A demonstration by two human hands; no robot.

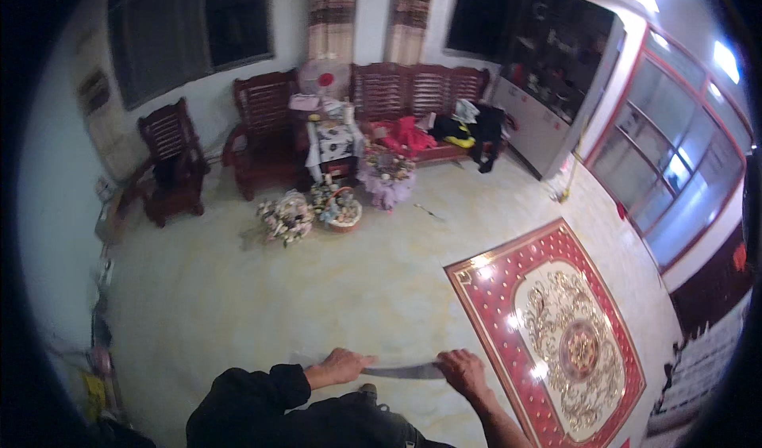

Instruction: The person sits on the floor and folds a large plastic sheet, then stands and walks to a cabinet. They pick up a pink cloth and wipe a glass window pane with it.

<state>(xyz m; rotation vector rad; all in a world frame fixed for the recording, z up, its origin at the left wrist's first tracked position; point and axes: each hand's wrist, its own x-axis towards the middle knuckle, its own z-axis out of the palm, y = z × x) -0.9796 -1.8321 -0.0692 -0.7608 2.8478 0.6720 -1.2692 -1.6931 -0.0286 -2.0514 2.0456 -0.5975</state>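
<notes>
A dark grey strip point(406, 372) stretches between my two hands above the tiled floor, sagging slightly in the middle. Blur hides what it is made of. At its left end, my left hand point(347, 366) grips it with the fingers pointing right. My right hand point(463, 372) has hold of the other end, close to the left edge of a red, cream and gold patterned floor panel point(489, 323). A black sleeve covers my left arm, while my right forearm is bare. Below the strip, part of a shoe point(369, 393) shows.
Flower baskets point(286, 216) stand on the floor ahead, before wooden armchairs point(265, 144) and a cloth-covered side table point(333, 138). Clothes point(411, 135) lie on a wooden bench point(381, 94). A tall cabinet point(527, 120) and glazed sliding doors point(673, 144) line the right side.
</notes>
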